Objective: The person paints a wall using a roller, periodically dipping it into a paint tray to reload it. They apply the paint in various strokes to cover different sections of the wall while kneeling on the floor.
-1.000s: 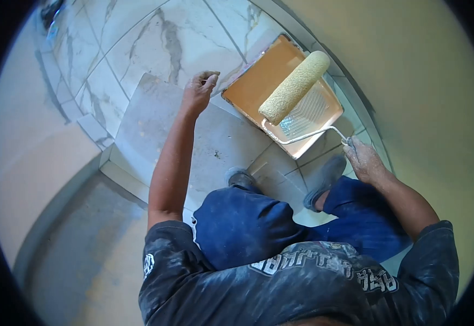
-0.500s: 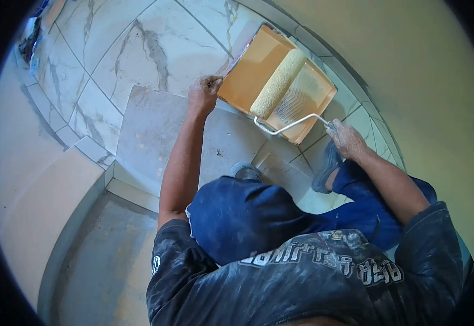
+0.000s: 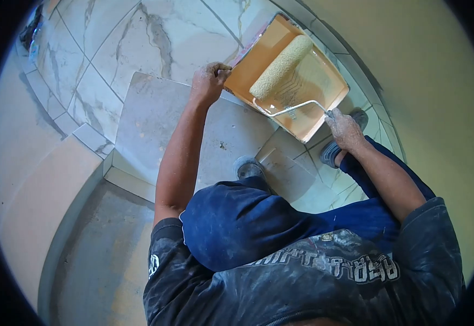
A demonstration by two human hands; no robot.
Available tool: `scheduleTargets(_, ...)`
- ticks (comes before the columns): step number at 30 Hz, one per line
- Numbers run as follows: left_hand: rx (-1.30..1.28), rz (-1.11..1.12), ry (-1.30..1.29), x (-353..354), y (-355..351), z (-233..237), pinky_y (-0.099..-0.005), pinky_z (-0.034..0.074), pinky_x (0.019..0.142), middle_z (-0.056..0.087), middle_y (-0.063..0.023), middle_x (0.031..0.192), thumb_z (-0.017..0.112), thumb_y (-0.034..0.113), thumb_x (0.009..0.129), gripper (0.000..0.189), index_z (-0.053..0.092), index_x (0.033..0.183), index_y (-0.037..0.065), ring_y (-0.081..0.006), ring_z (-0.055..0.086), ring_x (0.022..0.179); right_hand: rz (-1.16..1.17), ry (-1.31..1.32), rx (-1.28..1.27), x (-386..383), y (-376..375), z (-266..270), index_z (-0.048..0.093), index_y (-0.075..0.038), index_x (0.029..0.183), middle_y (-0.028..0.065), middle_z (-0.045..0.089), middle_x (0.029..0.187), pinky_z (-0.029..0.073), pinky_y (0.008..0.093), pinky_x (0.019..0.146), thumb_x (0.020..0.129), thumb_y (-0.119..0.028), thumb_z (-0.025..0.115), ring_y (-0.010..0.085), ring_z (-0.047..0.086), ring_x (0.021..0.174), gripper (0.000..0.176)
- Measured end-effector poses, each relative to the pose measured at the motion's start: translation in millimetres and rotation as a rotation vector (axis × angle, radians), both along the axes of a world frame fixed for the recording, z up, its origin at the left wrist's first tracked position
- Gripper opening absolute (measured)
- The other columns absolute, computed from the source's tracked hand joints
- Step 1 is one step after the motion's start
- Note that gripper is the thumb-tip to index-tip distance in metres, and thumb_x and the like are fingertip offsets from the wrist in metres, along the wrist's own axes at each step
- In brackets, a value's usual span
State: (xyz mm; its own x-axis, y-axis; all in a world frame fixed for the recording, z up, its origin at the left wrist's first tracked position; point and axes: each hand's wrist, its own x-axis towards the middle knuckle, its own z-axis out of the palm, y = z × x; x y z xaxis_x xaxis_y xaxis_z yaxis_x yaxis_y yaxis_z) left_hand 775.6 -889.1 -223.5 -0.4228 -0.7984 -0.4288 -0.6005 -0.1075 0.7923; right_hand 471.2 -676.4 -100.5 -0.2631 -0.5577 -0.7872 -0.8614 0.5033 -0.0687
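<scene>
A cream-coloured paint roller (image 3: 281, 68) with a fluffy sleeve and bent wire frame lies across an orange-tan paint tray (image 3: 329, 81). My right hand (image 3: 346, 130) is closed around the roller's handle, just beyond the tray's near right corner. At the tray's left edge, my left hand (image 3: 211, 82) pinches the rim between thumb and fingers. Wet paint coats the tray's sloped bed, with ridge marks showing beside the sleeve. Dust or dried paint covers both hands.
A large grey board or slab (image 3: 177, 125) lies on marbled floor tiles (image 3: 128, 43). My shoes are close to the tray's near side. A curved wall (image 3: 421, 81) with a tiled skirting runs along the right. A low curved ledge (image 3: 68, 179) bounds the left.
The roller sleeve has shifted up the tray, away from me, with my right hand still on its handle. The tray and both hands appear slightly farther right in view.
</scene>
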Motion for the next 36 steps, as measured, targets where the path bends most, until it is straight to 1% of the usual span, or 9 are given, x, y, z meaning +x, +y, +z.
scheduleTargets(12,0.096,0.008,-0.019,-4.0,-2.8,11.3,-0.0358,0.052,0.071,0.071,-0.017,0.083,0.065,0.015,0.088,0.02,0.073,0.101,0.001,-0.0238,0.067,0.073,0.044,0.035,0.068,12.9,-41.4,-10.3,0.048,-0.002,0.112,0.0313,0.065,0.096,0.048,0.0581,0.083,0.1,-0.031,0.047,0.0486,0.063,0.095,0.032)
scheduleTargets(18,0.081,0.038,-0.028,-2.0,-2.0,3.1,-0.0349,0.052,0.07,0.071,-0.016,0.082,0.065,0.016,0.088,0.021,0.073,0.101,0.001,-0.0212,0.066,0.072,0.015,-0.032,-0.002,16.3,-51.4,-27.8,0.048,-0.002,0.113,0.0323,0.065,0.094,0.048,0.059,0.082,0.101,-0.031,0.046,0.05,0.062,0.094,0.032)
scheduleTargets(21,0.081,0.032,-0.019,-1.7,-1.0,1.8,-0.0346,0.051,0.069,0.07,-0.015,0.079,0.065,0.017,0.088,0.021,0.073,0.099,0.001,-0.0196,0.065,0.071,0.0,-0.031,-0.009,20.3,-53.5,-24.1,0.048,-0.002,0.113,0.0325,0.065,0.094,0.047,0.0589,0.082,0.101,-0.031,0.046,0.0499,0.062,0.094,0.032)
scheduleTargets(23,0.061,0.018,-0.015,-4.2,-1.2,-0.7,-0.0345,0.051,0.067,0.069,-0.0143,0.077,0.065,0.018,0.088,0.021,0.073,0.097,0.001,-0.0186,0.065,0.07,0.013,-0.015,0.034,21.5,-57.9,-22.7,0.05,-0.001,0.118,0.0306,0.065,0.1,0.049,0.0558,0.087,0.099,-0.033,0.049,0.0463,0.064,0.099,0.036)
scheduleTargets(26,0.008,-0.001,-0.036,-16.9,-3.4,7.8,-0.0368,0.05,0.065,0.066,-0.0142,0.073,0.066,0.026,0.089,0.025,0.069,0.093,0.002,-0.0219,0.064,0.068,0.019,-0.022,-0.021,18.7,-53.8,-21.9,0.048,-0.001,0.114,0.0324,0.065,0.095,0.048,0.0582,0.083,0.101,-0.031,0.046,0.049,0.062,0.095,0.032)
scheduleTargets(28,-0.099,-0.055,-0.115,-28.5,-4.3,6.5,-0.0428,0.049,0.065,0.065,-0.0161,0.074,0.065,0.035,0.091,0.031,0.064,0.092,0.004,-0.0313,0.065,0.069,0.021,-0.025,-0.004,18.4,-57.0,-18.3,0.048,-0.001,0.114,0.0321,0.065,0.095,0.048,0.058,0.083,0.1,-0.03,0.046,0.0487,0.063,0.096,0.032)
scheduleTargets(29,-0.094,-0.058,-0.112,-32.9,-4.0,4.8,-0.0428,0.049,0.065,0.065,-0.0161,0.074,0.065,0.035,0.091,0.031,0.064,0.092,0.004,-0.0313,0.065,0.069,0.025,-0.032,0.015,19.1,-57.8,-15.4,0.048,-0.001,0.114,0.0319,0.065,0.096,0.048,0.0578,0.083,0.1,-0.03,0.046,0.0483,0.063,0.096,0.032)
scheduleTargets(31,-0.154,-0.147,-0.214,-41.7,-6.0,-1.6,-0.0484,0.048,0.068,0.066,-0.0182,0.078,0.063,0.041,0.092,0.034,0.06,0.095,0.006,-0.04,0.064,0.076,0.031,-0.033,0.03,20.1,-61.2,-9.4,0.048,-0.001,0.114,0.0315,0.065,0.097,0.048,0.0575,0.084,0.1,-0.029,0.046,0.0479,0.063,0.096,0.032)
scheduleTargets(36,-0.153,-0.121,-0.207,-48.1,0.6,-11.5,-0.0505,0.048,0.069,0.066,-0.0192,0.081,0.061,0.039,0.094,0.032,0.058,0.095,0.007,-0.0421,0.064,0.081,0.012,-0.027,0.061,21.7,-60.3,-2.3,0.048,-0.001,0.114,0.0305,0.065,0.098,0.048,0.0566,0.084,0.1,-0.029,0.046,0.0471,0.063,0.097,0.031)
